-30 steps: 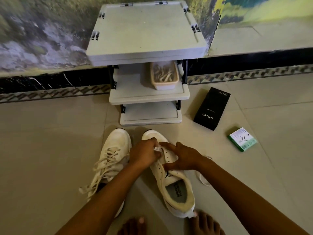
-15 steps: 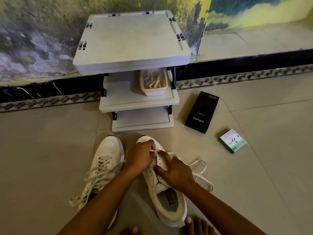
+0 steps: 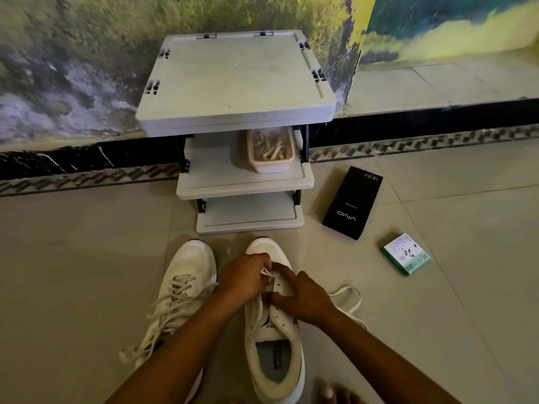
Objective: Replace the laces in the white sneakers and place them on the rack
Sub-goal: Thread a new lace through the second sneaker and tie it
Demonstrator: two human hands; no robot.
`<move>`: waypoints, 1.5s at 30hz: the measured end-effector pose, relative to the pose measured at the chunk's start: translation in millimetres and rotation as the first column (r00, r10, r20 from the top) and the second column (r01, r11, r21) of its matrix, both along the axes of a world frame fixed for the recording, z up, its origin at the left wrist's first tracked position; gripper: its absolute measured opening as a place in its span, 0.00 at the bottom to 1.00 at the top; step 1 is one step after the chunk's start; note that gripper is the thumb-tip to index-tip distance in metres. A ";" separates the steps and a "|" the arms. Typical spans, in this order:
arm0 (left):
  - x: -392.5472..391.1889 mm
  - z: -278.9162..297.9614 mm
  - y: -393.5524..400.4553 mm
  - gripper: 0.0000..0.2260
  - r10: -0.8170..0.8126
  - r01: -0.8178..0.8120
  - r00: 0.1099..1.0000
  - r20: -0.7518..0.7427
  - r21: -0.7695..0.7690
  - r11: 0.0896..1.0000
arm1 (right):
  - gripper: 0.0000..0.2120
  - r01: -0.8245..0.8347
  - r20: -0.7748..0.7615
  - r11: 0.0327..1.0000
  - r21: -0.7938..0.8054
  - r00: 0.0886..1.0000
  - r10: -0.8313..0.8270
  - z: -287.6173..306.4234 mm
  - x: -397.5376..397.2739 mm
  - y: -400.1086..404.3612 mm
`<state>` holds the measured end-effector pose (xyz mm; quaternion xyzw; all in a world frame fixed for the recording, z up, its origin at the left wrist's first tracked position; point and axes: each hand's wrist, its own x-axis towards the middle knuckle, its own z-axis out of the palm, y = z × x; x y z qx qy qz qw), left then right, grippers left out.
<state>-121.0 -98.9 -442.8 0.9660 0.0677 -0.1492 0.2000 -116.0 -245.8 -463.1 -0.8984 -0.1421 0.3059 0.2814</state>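
Now, lacing the right-hand sneaker near its toe, with the rack waiting at twelve o'clock.

From the head camera: the left hand (image 3: 244,277) curls its fingers round the end of the lace (image 3: 267,272) at the front eyelets of the sneaker (image 3: 274,339), while the right hand (image 3: 303,295) presses down on the eyelet flap, forefinger stretched toward the lace tip and thumb tucked against the tongue. The loose lace tail (image 3: 348,298) loops on the floor at three o'clock of the shoe. The other sneaker (image 3: 182,290) lies at nine o'clock, its laces slack. The rack (image 3: 242,182) stands beyond both toes. Likely slips: the tip could miss the eyelet or fray if pushed crooked; the tail could snag under the wrist and pull uneven; a skipped hole would force re-threading.
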 end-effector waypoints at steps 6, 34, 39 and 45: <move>5.0 4.1 7.4 0.05 0.082 -0.081 0.997 -0.008 -0.262 0.962 | 0.33 0.066 -0.116 0.990 0.123 0.992 -0.052 1.2 1.8 -3.1; -20.9 6.9 32.3 0.11 0.142 -0.198 0.973 -0.183 -0.337 0.921 | 0.35 0.079 -0.170 0.982 0.174 0.984 -0.049 -15.9 4.9 -8.0; -23.8 5.2 29.7 0.06 0.132 -0.173 0.976 -0.172 -0.248 0.953 | 0.35 0.082 -0.155 0.978 0.190 0.986 -0.053 -20.4 5.9 -8.2; -20.8 31.0 36.2 0.08 0.308 -0.377 0.926 -0.218 -0.567 0.733 | 0.35 0.086 -0.157 0.978 0.193 0.986 -0.055 -21.1 5.5 -8.2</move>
